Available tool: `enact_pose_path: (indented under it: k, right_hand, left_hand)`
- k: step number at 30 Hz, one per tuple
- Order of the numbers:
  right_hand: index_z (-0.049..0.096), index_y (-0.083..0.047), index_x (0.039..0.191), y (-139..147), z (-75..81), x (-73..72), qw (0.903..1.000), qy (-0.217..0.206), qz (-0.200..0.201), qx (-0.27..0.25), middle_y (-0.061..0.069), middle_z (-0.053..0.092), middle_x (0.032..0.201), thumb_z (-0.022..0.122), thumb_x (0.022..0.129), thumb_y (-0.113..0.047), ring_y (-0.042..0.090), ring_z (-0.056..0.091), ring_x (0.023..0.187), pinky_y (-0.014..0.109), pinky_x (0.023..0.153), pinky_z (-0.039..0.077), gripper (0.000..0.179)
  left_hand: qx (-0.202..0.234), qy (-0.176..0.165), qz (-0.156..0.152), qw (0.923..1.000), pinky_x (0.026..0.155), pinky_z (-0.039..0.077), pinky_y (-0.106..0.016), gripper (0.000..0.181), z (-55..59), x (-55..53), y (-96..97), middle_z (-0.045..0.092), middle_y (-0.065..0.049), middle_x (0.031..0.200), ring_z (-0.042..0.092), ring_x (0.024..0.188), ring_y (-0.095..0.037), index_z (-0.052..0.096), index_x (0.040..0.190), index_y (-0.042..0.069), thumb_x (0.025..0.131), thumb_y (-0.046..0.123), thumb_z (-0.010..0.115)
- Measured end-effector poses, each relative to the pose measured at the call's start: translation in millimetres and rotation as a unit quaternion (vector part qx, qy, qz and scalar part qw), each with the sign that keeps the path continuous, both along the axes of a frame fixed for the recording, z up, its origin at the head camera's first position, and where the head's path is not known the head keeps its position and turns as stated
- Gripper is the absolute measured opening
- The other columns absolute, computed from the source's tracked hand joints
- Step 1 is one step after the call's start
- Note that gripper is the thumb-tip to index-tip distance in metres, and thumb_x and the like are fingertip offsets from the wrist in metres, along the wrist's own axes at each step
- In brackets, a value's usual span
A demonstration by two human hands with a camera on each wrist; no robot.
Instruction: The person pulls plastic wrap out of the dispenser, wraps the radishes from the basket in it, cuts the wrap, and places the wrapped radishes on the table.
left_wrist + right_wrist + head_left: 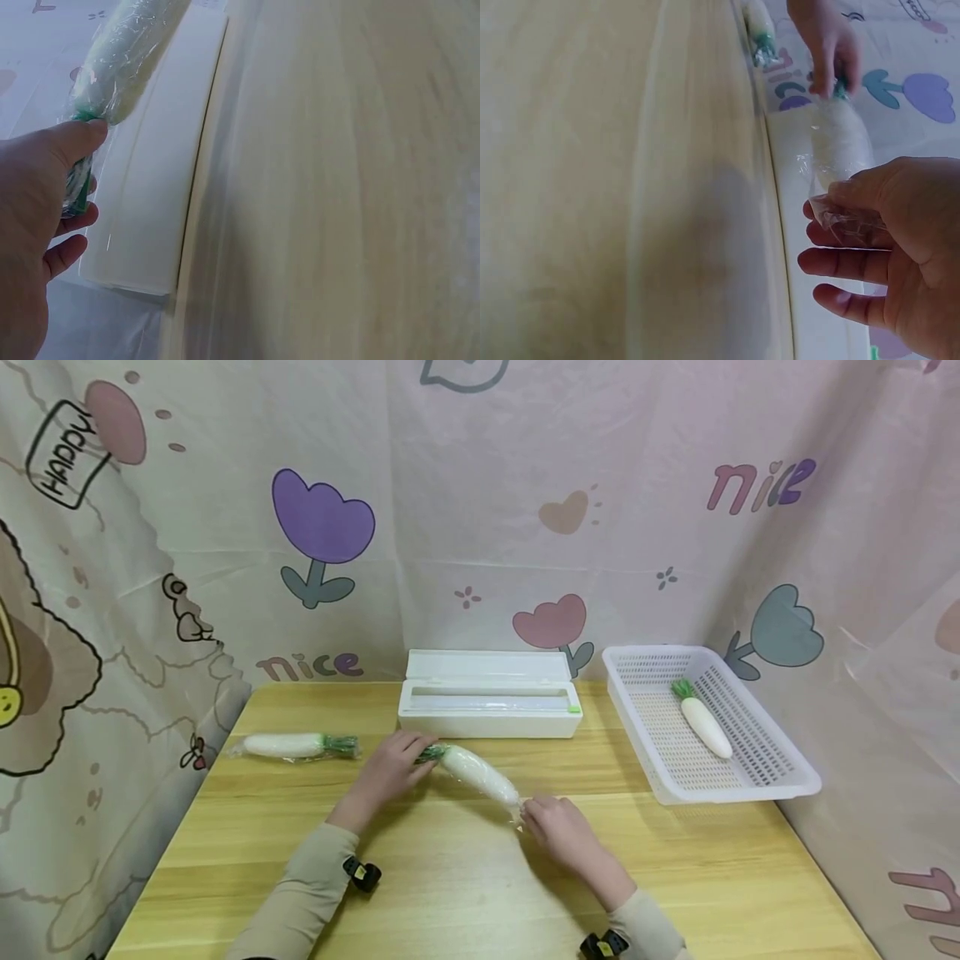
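Note:
A white radish (480,776) in clear plastic wrap is held between both hands, slanting down to the right in the head view. My left hand (391,768) pinches its green leafy end; in the left wrist view the thumb lies over the wrapped leaves (78,180). At the other end my right hand (559,828) pinches the twisted loose plastic wrap (846,219) between thumb and forefinger, the other fingers spread apart. Behind the radish stands a white cling film box (489,725) with its lid raised and a film roll inside.
Another wrapped white radish (285,746) lies at the left of the wooden table (450,893). At the right stands a white plastic basket (652,768), holding an unwrapped white radish (706,727). A printed cloth (465,477) hangs behind and beside the table.

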State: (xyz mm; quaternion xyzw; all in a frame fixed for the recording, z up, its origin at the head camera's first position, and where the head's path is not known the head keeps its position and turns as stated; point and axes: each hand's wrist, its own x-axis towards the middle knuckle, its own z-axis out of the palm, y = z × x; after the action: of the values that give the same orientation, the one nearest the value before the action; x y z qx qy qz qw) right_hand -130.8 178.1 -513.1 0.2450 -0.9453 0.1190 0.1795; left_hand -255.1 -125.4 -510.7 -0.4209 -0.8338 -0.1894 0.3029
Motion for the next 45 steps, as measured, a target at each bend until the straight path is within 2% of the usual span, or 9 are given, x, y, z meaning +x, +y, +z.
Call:
enact_pose_path:
  k: [6, 9, 12, 18, 24, 29, 36, 40, 45]
  right_hand:
    - [0.064, -0.012, 0.081, 16, 10.0, -10.6, 0.9967, -0.043, -0.057, -0.038, -0.003, 0.063, 0.072, 0.065, 0.092, -0.014, 0.014, 0.059, 0.064, 0.03, 0.061, 0.052, 0.01]
    - [0.066, -0.01, 0.088, 23, 14.7, -17.3, 0.992, -0.071, -0.087, -0.057, 0.001, 0.066, 0.079, 0.062, 0.094, -0.014, 0.018, 0.064, 0.072, 0.036, 0.068, 0.056, 0.008]
    - [0.068, -0.01, 0.092, 30, 15.0, -24.5, 0.9889, -0.08, -0.104, -0.071, 0.004, 0.069, 0.084, 0.061, 0.094, -0.014, 0.02, 0.066, 0.076, 0.038, 0.071, 0.057, 0.008]
    - [0.068, -0.009, 0.094, 37, 13.1, -35.2, 0.9862, -0.087, -0.111, -0.087, 0.005, 0.07, 0.088, 0.06, 0.095, -0.014, 0.021, 0.067, 0.079, 0.039, 0.074, 0.057, 0.01]
    - [0.068, -0.01, 0.093, 37, 11.6, -39.8, 0.9848, -0.086, -0.123, -0.088, 0.005, 0.07, 0.089, 0.061, 0.094, -0.015, 0.021, 0.066, 0.081, 0.04, 0.075, 0.057, 0.008]
    - [0.068, -0.011, 0.087, 31, 6.5, -38.6, 0.9891, -0.073, -0.109, -0.068, 0.001, 0.068, 0.082, 0.067, 0.09, -0.016, 0.018, 0.063, 0.074, 0.036, 0.07, 0.056, 0.006]
    - [0.069, -0.012, 0.084, 12, -3.3, -34.4, 0.9976, -0.037, -0.044, -0.038, -0.001, 0.069, 0.08, 0.073, 0.083, -0.013, 0.015, 0.064, 0.074, 0.029, 0.07, 0.056, 0.004]
    - [0.07, -0.013, 0.085, -4, -4.4, -33.4, 0.9996, -0.015, -0.004, -0.023, -0.002, 0.069, 0.079, 0.075, 0.081, -0.011, 0.012, 0.064, 0.071, 0.025, 0.067, 0.055, 0.006]
    - [0.071, -0.012, 0.088, -30, -4.6, -34.1, 0.997, 0.006, 0.075, -0.017, -0.002, 0.07, 0.08, 0.076, 0.079, -0.009, 0.011, 0.064, 0.071, 0.022, 0.069, 0.055, 0.01]
  left_hand:
    - [-0.03, 0.023, -0.035, 0.9987, 0.083, 0.057, -0.036, 0.041, -1.1, 5.2, -1.3, 0.071, -0.007, 0.101, 0.067, 0.091, -0.021, 0.069, 0.109, 0.004, 0.077, 0.027, 0.08]
    - [-0.033, 0.037, -0.062, 0.9968, 0.083, 0.058, -0.035, 0.042, -2.0, 14.1, -0.9, 0.072, -0.006, 0.099, 0.068, 0.089, -0.021, 0.07, 0.106, 0.004, 0.074, 0.027, 0.082]
    - [-0.035, 0.029, -0.08, 0.9958, 0.085, 0.057, -0.035, 0.043, -4.3, 25.7, 0.4, 0.072, -0.005, 0.1, 0.068, 0.091, -0.019, 0.07, 0.108, 0.005, 0.074, 0.028, 0.082]
    - [-0.043, 0.007, -0.086, 0.9954, 0.087, 0.056, -0.034, 0.045, -9.9, 46.5, 3.1, 0.071, -0.003, 0.101, 0.067, 0.093, -0.017, 0.069, 0.111, 0.006, 0.074, 0.028, 0.083]
    - [-0.043, 0.002, -0.083, 0.9956, 0.089, 0.055, -0.037, 0.045, -11.6, 59.5, 3.0, 0.071, -0.001, 0.102, 0.065, 0.095, -0.016, 0.069, 0.112, 0.008, 0.074, 0.027, 0.082]
    - [-0.031, -0.022, -0.044, 0.9983, 0.089, 0.055, -0.04, 0.043, -11.3, 63.3, -5.2, 0.071, -0.001, 0.105, 0.065, 0.098, -0.017, 0.068, 0.114, 0.01, 0.076, 0.026, 0.081]
    - [-0.019, -0.069, 0.024, 0.9971, 0.095, 0.052, -0.047, 0.044, -3.8, 63.3, -28.3, 0.07, -0.005, 0.113, 0.065, 0.105, -0.023, 0.066, 0.116, 0.011, 0.078, 0.025, 0.08]
    - [-0.017, -0.065, 0.056, 0.9962, 0.094, 0.05, -0.053, 0.047, -3.3, 61.7, -45.7, 0.07, -0.008, 0.113, 0.064, 0.105, -0.027, 0.066, 0.117, 0.011, 0.076, 0.027, 0.081]
    - [-0.019, -0.062, 0.11, 0.9918, 0.091, 0.049, -0.054, 0.047, -7.2, 61.8, -72.1, 0.07, -0.009, 0.111, 0.064, 0.103, -0.031, 0.066, 0.116, 0.012, 0.074, 0.026, 0.081]
